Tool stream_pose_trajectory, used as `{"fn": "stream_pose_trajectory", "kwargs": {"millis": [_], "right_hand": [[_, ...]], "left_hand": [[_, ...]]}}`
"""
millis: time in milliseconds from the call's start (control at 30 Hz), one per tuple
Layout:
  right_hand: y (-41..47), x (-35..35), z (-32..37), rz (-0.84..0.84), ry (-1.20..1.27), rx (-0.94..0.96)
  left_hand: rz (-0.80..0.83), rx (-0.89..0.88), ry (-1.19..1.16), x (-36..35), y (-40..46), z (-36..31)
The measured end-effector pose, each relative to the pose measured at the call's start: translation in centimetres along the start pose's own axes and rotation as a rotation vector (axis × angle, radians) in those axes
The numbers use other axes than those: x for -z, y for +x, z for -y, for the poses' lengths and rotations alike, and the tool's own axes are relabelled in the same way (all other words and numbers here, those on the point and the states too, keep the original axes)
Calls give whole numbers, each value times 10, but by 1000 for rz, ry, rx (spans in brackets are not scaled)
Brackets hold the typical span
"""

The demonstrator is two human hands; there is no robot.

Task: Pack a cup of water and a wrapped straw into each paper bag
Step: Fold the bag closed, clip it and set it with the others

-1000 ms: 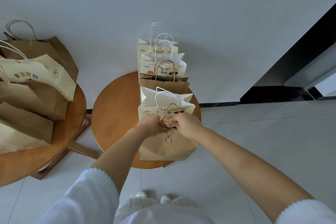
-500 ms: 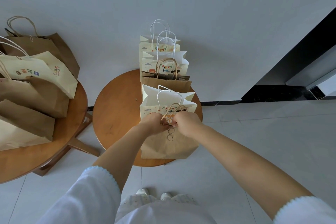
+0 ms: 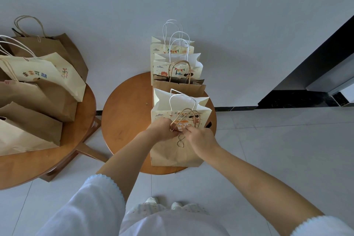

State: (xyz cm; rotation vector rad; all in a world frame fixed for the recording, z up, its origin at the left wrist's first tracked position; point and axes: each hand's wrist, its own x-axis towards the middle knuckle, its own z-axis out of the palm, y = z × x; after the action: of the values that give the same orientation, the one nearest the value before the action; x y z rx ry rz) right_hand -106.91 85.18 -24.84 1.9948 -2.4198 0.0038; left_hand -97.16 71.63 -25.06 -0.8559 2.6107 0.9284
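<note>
Two hands meet at the top of the nearest brown bag (image 3: 172, 151), at 6 o'clock on the round table (image 3: 124, 113): my left hand (image 3: 162, 130) and right hand (image 3: 199, 137) pinch its rope handles (image 3: 186, 116), and I think I should pull gently so nothing tears or tips.

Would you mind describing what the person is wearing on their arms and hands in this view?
Both forearms are bare. The left sleeve and right sleeve are white, loose, pushed up near the elbows, each edged with a small scalloped trim. The left hand and right hand show no gloves.
</note>
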Motion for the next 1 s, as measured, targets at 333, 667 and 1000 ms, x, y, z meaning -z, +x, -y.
{"fn": "stream_pose_trajectory", "kwargs": {"millis": [333, 667, 1000], "right_hand": [[-15, -13, 8, -25, -141, 44], [-19, -14, 17, 88, -38, -59], [-49, 1, -20, -248, 48, 81]], "left_hand": [[-18, -3, 10, 1, -8, 1], [4, 16, 98, 1, -9, -6], [6, -47, 123, 1, -18, -2]]}}
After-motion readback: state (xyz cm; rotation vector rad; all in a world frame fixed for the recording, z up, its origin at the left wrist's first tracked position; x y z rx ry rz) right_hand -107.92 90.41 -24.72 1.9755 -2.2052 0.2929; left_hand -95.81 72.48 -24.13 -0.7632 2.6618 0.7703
